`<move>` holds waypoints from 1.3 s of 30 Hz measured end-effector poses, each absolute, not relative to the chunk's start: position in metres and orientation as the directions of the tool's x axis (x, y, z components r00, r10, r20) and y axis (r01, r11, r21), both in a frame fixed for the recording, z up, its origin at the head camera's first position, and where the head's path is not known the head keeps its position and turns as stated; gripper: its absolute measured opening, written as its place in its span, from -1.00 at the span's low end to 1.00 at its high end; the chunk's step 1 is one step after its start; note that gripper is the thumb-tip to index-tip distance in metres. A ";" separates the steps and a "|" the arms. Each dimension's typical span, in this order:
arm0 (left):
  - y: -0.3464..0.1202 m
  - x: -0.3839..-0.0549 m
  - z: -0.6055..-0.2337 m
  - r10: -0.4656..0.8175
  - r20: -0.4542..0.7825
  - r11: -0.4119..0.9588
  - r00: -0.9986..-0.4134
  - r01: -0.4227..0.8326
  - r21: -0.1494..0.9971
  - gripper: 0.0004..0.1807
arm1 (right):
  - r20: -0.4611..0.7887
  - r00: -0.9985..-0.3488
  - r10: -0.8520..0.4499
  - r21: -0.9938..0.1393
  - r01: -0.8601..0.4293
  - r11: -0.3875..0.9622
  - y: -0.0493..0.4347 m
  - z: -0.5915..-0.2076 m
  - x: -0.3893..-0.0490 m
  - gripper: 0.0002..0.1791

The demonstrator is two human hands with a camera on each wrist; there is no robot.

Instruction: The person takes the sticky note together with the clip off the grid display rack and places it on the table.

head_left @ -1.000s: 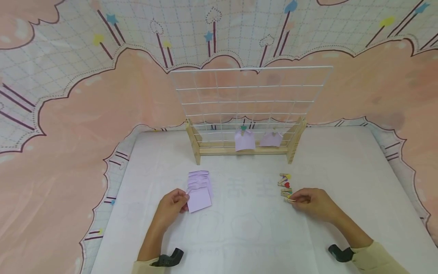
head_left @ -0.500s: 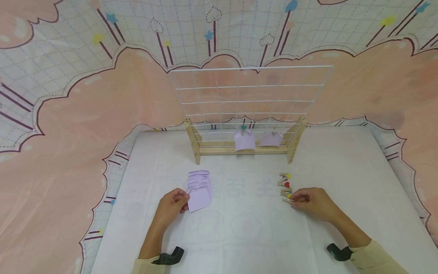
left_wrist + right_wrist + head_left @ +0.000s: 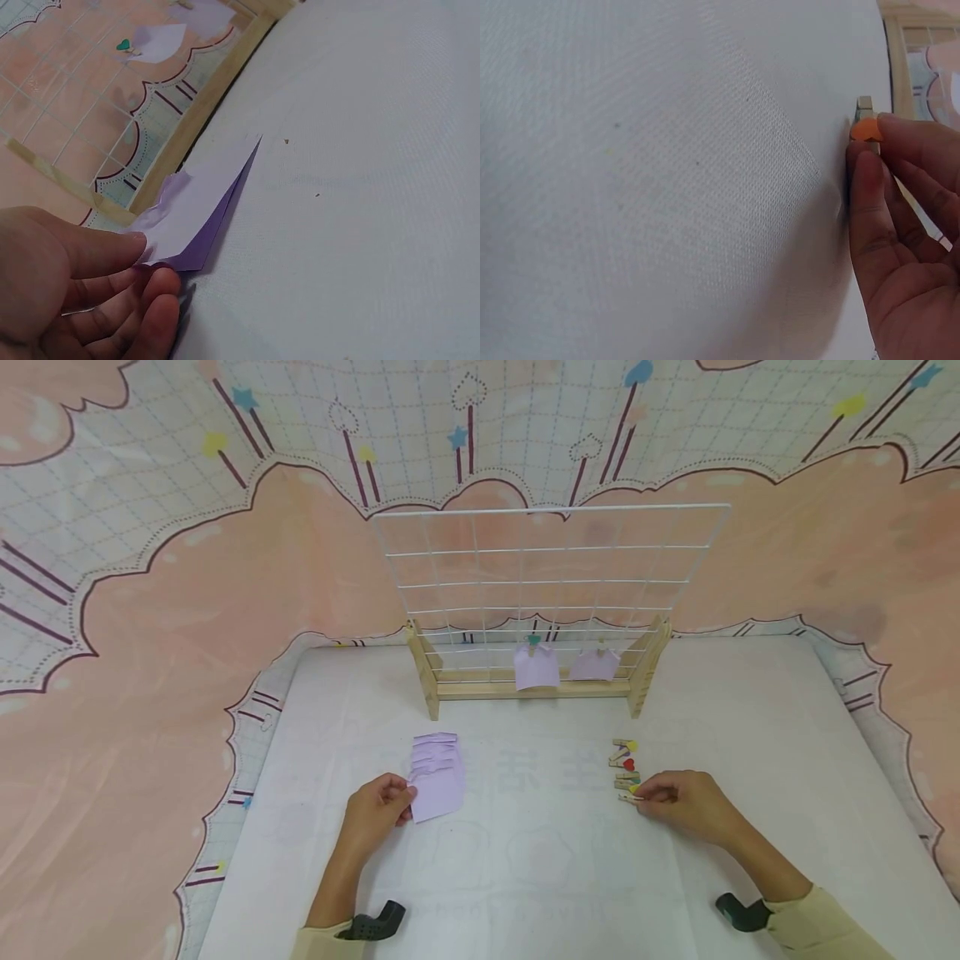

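My left hand [image 3: 377, 806] pinches the left edge of a square sheet of purple paper [image 3: 199, 210] between thumb and fingers. In the left wrist view the sheet's near edge tilts up, with a darker purple sheet beneath it. Behind it in the head view lie more overlapping purple sheets [image 3: 435, 752]. On the right, my right hand [image 3: 686, 802] pinches a small wooden clothespin with an orange ornament [image 3: 866, 129], low over the white table. A row of similar clothespins [image 3: 624, 760] with yellow and red ornaments lies just beyond its fingertips.
A white wire grid rack [image 3: 555, 582] on a wooden base [image 3: 495, 691] stands at the back. Two purple sheets hang low on it, one by a clothespin with a green heart [image 3: 533, 640]. Patterned peach cloth [image 3: 322, 552] rises behind the white table [image 3: 555, 860].
Both hands stay nearly in place. The clothespin in the right hand has shifted slightly left, and the sheet in the left hand has tipped up a little.
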State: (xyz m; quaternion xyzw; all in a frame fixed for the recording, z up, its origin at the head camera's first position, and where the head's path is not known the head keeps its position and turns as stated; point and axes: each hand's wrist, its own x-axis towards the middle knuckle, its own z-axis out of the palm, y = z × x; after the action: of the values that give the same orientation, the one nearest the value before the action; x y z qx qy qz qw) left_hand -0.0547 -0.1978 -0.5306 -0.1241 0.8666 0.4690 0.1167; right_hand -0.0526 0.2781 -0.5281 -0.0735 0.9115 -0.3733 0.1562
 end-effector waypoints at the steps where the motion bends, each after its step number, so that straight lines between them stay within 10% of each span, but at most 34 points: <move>1: -0.198 -0.054 -0.530 -0.108 -0.317 0.534 -0.942 -0.324 0.781 -0.82 | -0.226 -0.941 -0.250 -0.705 -0.019 0.709 0.278 -0.528 -0.053 -0.85; 39: -0.151 -0.099 -0.486 -0.051 -0.042 0.559 -0.998 -0.063 0.827 -0.85 | -0.011 -0.961 -0.276 -0.752 -0.174 0.636 0.245 -0.491 -0.103 -0.79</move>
State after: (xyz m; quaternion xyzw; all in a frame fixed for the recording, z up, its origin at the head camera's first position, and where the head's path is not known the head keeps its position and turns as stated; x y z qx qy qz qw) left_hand -0.0989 -0.1507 -0.4855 -0.0323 0.8828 0.4687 0.0066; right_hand -0.1027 0.2451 -0.4909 -0.1245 0.9024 -0.4078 0.0626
